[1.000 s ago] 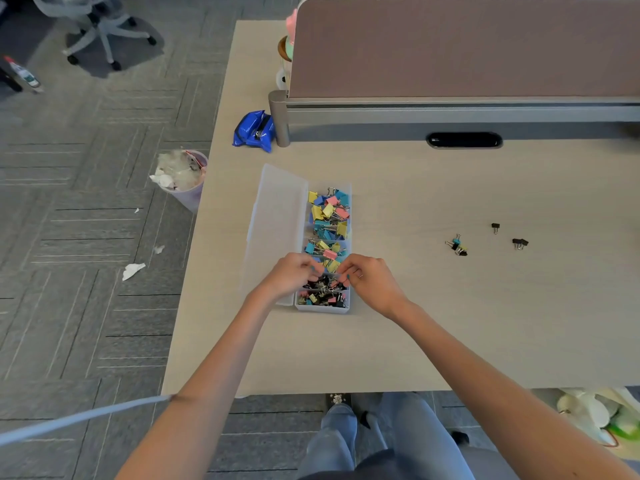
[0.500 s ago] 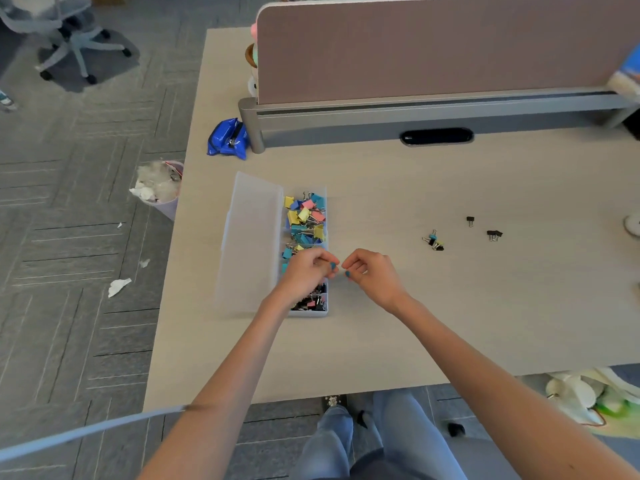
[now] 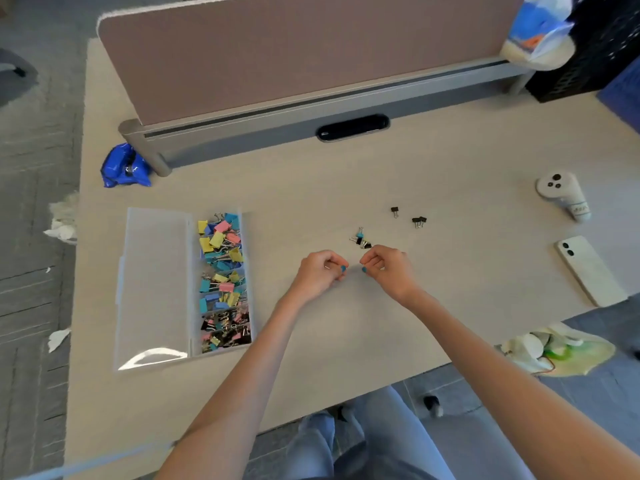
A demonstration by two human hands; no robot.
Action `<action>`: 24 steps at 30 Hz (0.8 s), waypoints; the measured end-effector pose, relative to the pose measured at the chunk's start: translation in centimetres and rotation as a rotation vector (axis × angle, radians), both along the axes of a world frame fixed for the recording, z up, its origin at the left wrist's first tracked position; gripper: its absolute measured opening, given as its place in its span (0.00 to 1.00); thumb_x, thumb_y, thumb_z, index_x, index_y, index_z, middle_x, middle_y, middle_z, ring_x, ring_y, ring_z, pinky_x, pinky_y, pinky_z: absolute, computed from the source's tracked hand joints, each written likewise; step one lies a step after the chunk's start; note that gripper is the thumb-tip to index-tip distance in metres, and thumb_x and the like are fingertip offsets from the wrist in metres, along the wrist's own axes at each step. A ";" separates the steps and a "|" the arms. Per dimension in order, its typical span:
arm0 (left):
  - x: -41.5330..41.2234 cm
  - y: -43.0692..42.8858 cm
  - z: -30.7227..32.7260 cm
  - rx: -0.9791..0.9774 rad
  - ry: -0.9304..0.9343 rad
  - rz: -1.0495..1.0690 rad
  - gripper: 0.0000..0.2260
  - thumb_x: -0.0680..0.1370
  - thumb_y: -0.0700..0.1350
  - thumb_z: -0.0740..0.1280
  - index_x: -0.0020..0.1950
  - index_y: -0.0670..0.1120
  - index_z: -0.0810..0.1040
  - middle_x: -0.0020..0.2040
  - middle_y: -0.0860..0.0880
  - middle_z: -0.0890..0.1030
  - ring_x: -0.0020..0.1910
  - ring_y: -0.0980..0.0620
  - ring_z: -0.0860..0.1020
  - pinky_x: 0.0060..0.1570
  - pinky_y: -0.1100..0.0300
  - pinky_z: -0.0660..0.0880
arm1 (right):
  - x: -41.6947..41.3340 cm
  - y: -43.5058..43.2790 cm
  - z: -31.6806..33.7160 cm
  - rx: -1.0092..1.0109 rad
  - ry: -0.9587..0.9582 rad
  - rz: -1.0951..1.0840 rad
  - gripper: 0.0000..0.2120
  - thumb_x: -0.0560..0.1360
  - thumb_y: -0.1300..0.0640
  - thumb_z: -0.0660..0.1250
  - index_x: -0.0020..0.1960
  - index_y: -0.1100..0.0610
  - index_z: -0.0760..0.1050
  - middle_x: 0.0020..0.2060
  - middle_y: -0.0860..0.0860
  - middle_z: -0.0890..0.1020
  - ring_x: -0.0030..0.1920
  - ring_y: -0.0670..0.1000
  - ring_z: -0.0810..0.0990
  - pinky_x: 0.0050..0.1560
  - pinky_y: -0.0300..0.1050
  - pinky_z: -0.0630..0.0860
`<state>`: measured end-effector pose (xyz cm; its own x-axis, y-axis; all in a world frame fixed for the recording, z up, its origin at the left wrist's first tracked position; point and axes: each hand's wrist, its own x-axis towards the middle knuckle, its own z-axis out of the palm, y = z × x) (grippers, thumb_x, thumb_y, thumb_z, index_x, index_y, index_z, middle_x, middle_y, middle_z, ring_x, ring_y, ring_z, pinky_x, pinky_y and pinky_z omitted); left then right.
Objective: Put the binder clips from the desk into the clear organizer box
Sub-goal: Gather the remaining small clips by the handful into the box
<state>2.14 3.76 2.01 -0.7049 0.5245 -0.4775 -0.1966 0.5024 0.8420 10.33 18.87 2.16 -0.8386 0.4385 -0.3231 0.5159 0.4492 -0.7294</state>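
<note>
The clear organizer box (image 3: 246, 306) lies left of centre on the desk, holding several coloured and black binder clips, with its lid (image 3: 152, 289) folded open to the left. A small cluster of loose binder clips (image 3: 361, 239) lies mid-desk. A single black clip (image 3: 394, 211) and a black pair (image 3: 419, 221) sit farther right. My left hand (image 3: 318, 273) and my right hand (image 3: 389, 268) hover side by side just in front of the cluster, fingers curled, with nothing seen in them. The right hand's knuckles are almost at the cluster.
A white controller (image 3: 562, 194) and a white phone (image 3: 588, 273) lie at the desk's right. A blue bag (image 3: 123, 166) sits by the divider post (image 3: 147, 147). The pink divider panel (image 3: 304, 53) closes the back. The desk's front edge runs close under my forearms.
Both hands left the organizer box and moved right across the desk to the loose clip cluster. The view swung right, showing the controller and phone.
</note>
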 end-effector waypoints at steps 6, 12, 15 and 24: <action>-0.3 5.4 -2.0 -0.090 0.089 0.048 0.11 0.74 0.35 0.64 0.41 0.51 0.79 0.44 0.50 0.81 0.43 0.50 0.80 0.46 0.55 0.77 | 0.0 6.0 -1.2 0.036 -0.057 -0.008 0.11 0.71 0.70 0.64 0.42 0.55 0.77 0.37 0.50 0.80 0.35 0.43 0.76 0.38 0.34 0.73; -0.4 8.7 -2.8 -0.467 0.661 -0.033 0.22 0.72 0.53 0.71 0.62 0.49 0.70 0.58 0.50 0.68 0.55 0.51 0.71 0.40 0.54 0.75 | -1.2 11.1 -3.2 0.267 -0.089 -0.060 0.12 0.73 0.62 0.69 0.54 0.60 0.71 0.55 0.54 0.72 0.50 0.56 0.75 0.43 0.47 0.72; -0.2 10.2 -4.1 -0.612 0.859 -0.041 0.24 0.72 0.58 0.68 0.61 0.45 0.69 0.56 0.47 0.70 0.53 0.46 0.72 0.39 0.53 0.74 | -2.3 12.9 -3.8 0.329 -0.171 -0.125 0.19 0.74 0.53 0.69 0.56 0.62 0.66 0.55 0.56 0.70 0.52 0.59 0.74 0.39 0.47 0.67; -0.3 11.7 -8.4 -0.733 1.169 -0.169 0.16 0.78 0.56 0.61 0.52 0.43 0.70 0.49 0.45 0.73 0.42 0.45 0.72 0.35 0.54 0.68 | -4.5 14.5 -4.9 0.553 -0.198 0.080 0.14 0.79 0.53 0.62 0.58 0.62 0.66 0.57 0.57 0.69 0.54 0.58 0.73 0.38 0.47 0.66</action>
